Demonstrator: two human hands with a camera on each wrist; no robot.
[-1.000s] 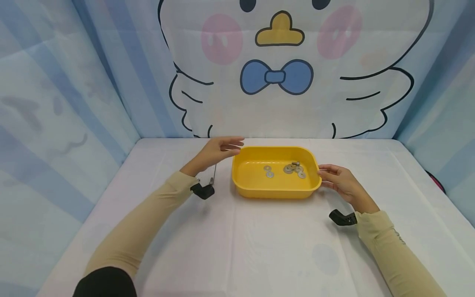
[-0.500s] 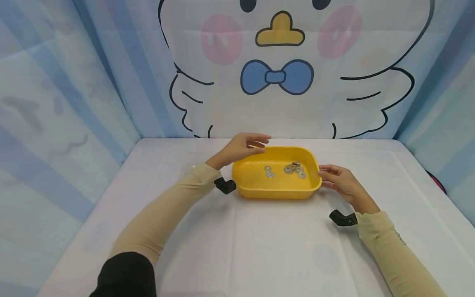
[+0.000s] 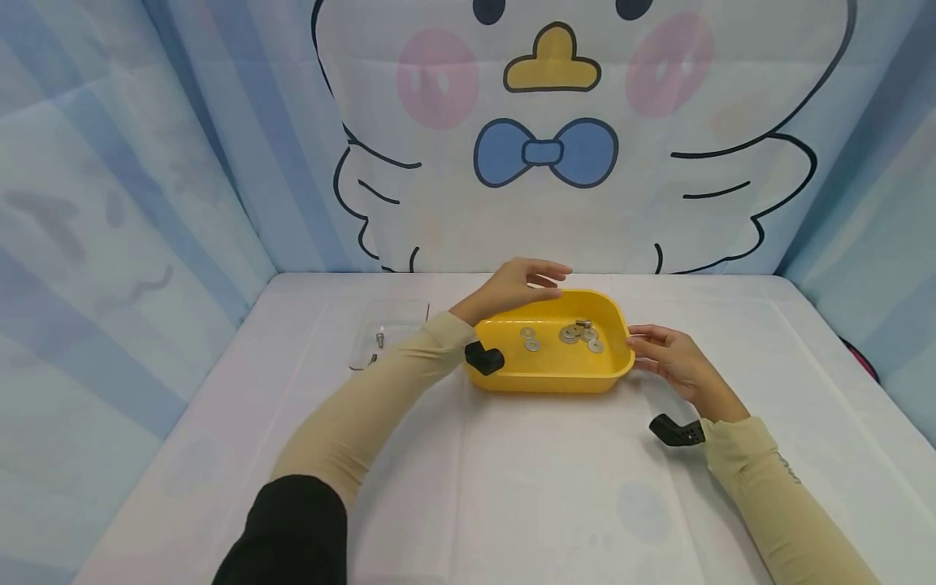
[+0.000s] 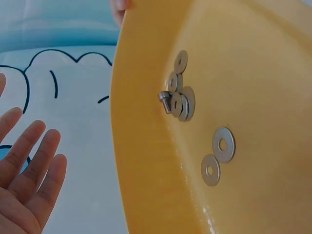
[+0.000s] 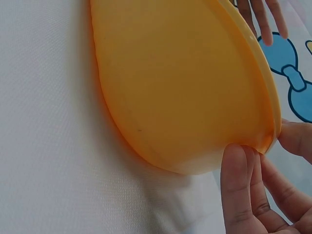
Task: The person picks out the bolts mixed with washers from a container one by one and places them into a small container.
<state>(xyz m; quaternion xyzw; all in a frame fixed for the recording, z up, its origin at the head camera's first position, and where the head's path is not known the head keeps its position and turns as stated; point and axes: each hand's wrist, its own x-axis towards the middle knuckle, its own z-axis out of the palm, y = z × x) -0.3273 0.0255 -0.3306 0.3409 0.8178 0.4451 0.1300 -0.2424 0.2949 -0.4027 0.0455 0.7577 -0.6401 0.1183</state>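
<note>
A yellow plastic tray [image 3: 541, 383] stands at the back middle of the table in the head view. Several metal washers lie inside it, a loose pair of washers [image 4: 218, 151] and a cluster with a small screw [image 4: 165, 102], clear in the left wrist view. Over the tray's far rim hovers my left hand [image 3: 515, 288], its fingers extended and nothing in them. My right hand [image 3: 676, 359] pinches the tray's right end; in the right wrist view the thumb [image 5: 297, 141] is at the rim and the fingers [image 5: 236, 185] are against the outer wall.
Left of the tray, partly behind my left sleeve [image 3: 366, 398], lies a clear shallow box [image 3: 391, 313] with a small screw [image 3: 379, 340] in or on it. A printed curtain [image 3: 541, 227] hangs along the table's back edge. Black camera mounts [image 3: 676, 431] jut from both wrists.
My left hand has moved right, from beside the tray's left end to over its far rim, uncovering the clear box. The right hand and the tray have stayed in place.
</note>
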